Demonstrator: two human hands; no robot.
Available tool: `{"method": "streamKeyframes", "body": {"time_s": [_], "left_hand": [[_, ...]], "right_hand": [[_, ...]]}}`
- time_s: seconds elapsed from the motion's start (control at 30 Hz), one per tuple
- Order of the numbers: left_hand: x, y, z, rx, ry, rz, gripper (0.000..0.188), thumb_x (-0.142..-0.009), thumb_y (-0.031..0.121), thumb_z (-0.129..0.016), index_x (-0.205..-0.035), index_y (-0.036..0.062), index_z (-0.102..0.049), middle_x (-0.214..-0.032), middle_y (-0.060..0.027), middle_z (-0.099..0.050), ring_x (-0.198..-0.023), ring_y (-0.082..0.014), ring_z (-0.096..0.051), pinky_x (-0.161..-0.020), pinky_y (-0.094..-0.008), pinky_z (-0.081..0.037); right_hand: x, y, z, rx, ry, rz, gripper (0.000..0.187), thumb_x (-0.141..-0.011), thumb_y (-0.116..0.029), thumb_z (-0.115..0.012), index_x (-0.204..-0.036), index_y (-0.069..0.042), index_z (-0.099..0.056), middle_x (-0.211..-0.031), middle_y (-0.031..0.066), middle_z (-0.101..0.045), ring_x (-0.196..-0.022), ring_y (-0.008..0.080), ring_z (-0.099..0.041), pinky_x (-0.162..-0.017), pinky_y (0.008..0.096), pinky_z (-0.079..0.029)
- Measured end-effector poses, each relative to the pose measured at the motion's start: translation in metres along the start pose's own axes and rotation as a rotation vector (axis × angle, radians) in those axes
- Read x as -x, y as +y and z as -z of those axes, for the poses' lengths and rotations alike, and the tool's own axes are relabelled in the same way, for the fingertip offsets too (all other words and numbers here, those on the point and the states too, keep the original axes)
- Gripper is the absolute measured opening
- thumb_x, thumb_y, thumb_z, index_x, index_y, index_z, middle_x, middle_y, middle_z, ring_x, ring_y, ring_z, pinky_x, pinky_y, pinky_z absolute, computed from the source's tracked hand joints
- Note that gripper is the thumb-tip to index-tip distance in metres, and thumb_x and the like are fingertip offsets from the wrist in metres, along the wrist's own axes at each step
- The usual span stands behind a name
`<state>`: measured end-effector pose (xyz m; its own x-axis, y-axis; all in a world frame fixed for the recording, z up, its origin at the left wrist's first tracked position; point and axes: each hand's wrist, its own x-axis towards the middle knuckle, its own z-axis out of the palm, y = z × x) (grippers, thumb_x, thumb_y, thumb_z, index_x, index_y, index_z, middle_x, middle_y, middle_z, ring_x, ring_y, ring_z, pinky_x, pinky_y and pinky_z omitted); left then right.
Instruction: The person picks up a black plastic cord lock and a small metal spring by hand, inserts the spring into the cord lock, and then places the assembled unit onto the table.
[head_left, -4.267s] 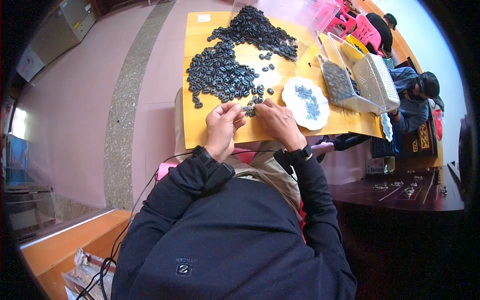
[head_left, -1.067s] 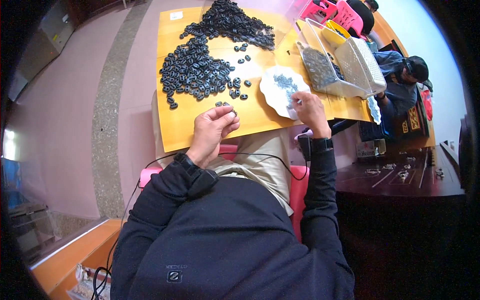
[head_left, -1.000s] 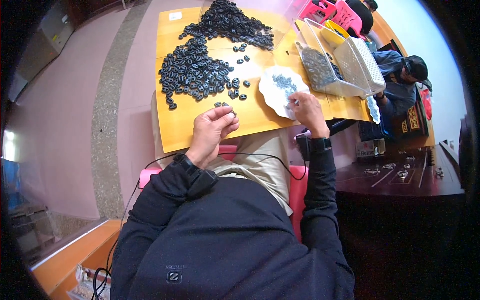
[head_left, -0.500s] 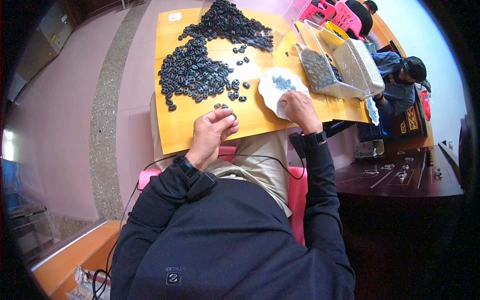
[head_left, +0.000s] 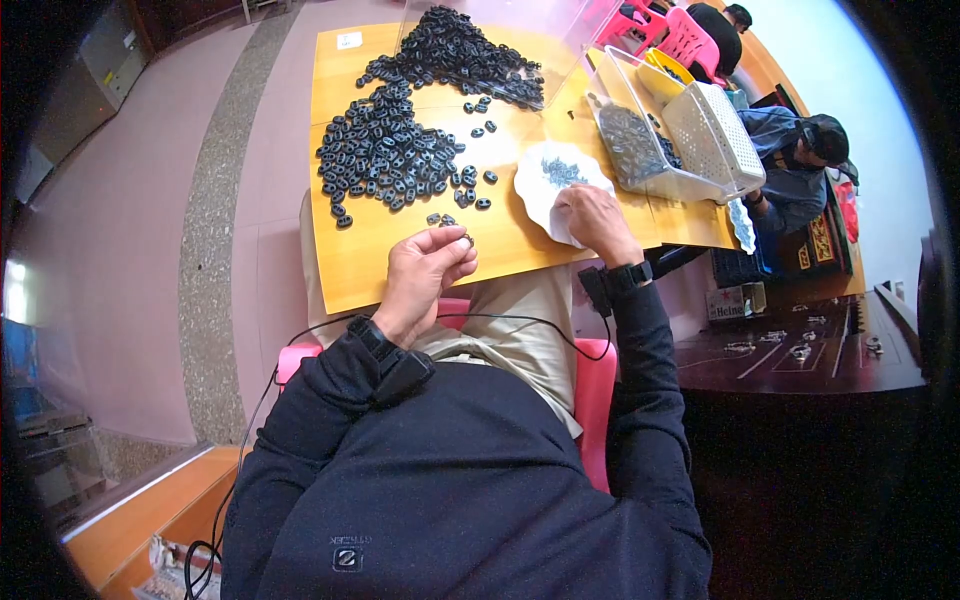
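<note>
My left hand is closed in a pinch at the table's front edge. Between thumb and fingertips is a small dark piece, mostly hidden. My right hand reaches over a white plate with a wavy rim, its fingertips pinched down at the plate. What those fingers hold, if anything, is hidden. Small grey-blue parts lie in the plate beyond them. To the left spreads a pile of black oval pieces with two holes; a few loose ones lie just past my left fingers.
Farther back is a bigger heap of black pieces by a clear plastic sheet. At right stand a clear bin, a white perforated basket and a yellow bowl. A person sits beyond them. A cable crosses my lap.
Both hands stay nearly in place, with the left still pinching and the right still at the plate. The view has shifted slightly.
</note>
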<state>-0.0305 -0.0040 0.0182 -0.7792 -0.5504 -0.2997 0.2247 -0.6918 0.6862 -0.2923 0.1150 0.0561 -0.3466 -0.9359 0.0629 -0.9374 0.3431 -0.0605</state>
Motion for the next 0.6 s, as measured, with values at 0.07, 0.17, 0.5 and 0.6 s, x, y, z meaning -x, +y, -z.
{"method": "streamKeyframes", "body": {"time_s": [0.07, 0.17, 0.5, 0.6], "left_hand": [[0.000, 0.000, 0.000, -0.006, 0.000, -0.002, 0.015, -0.089, 0.002, -0.062, -0.104, -0.0017, -0.062, -0.094, -0.0084, -0.065, -0.083, -0.0148, -0.065, -0.077, -0.0275, -0.058], [0.001, 0.000, 0.000, -0.001, -0.003, 0.001, 0.015, -0.090, 0.002, -0.062, -0.104, -0.0014, -0.062, -0.094, -0.0083, -0.065, -0.083, -0.0149, -0.065, -0.077, -0.0275, -0.058], [-0.001, -0.006, 0.003, -0.039, -0.099, 0.025, 0.015, -0.091, 0.003, -0.060, -0.106, -0.0012, -0.061, -0.093, -0.0075, -0.065, -0.085, -0.0148, -0.065, -0.077, -0.0274, -0.058], [0.007, 0.002, -0.005, -0.109, -0.128, 0.119, 0.016, -0.093, 0.008, -0.058, -0.106, -0.0004, -0.062, -0.093, -0.0068, -0.065, -0.087, -0.0147, -0.065, -0.077, -0.0278, -0.057]], "right_hand": [[0.000, -0.003, 0.001, 0.005, -0.028, -0.024, 0.021, -0.079, -0.001, -0.049, -0.089, -0.004, -0.067, -0.093, 0.0184, -0.066, -0.092, 0.0359, -0.063, -0.081, 0.0436, -0.050], [0.000, -0.004, 0.001, 0.000, -0.058, -0.043, 0.018, -0.083, -0.004, -0.048, -0.095, -0.002, -0.062, -0.092, 0.0209, -0.065, -0.092, 0.0369, -0.063, -0.081, 0.0440, -0.049], [0.009, -0.049, -0.004, -0.600, 0.297, 0.000, 0.016, -0.090, -0.003, -0.058, -0.105, -0.002, -0.051, -0.083, 0.0096, -0.060, -0.075, 0.0195, -0.062, -0.069, 0.0311, -0.049], [0.020, -0.101, -0.004, -1.007, 0.238, 0.079, 0.017, -0.093, 0.001, -0.056, -0.108, -0.002, -0.048, -0.088, 0.0013, -0.055, -0.080, 0.0068, -0.053, -0.070, 0.0215, -0.044]]}}
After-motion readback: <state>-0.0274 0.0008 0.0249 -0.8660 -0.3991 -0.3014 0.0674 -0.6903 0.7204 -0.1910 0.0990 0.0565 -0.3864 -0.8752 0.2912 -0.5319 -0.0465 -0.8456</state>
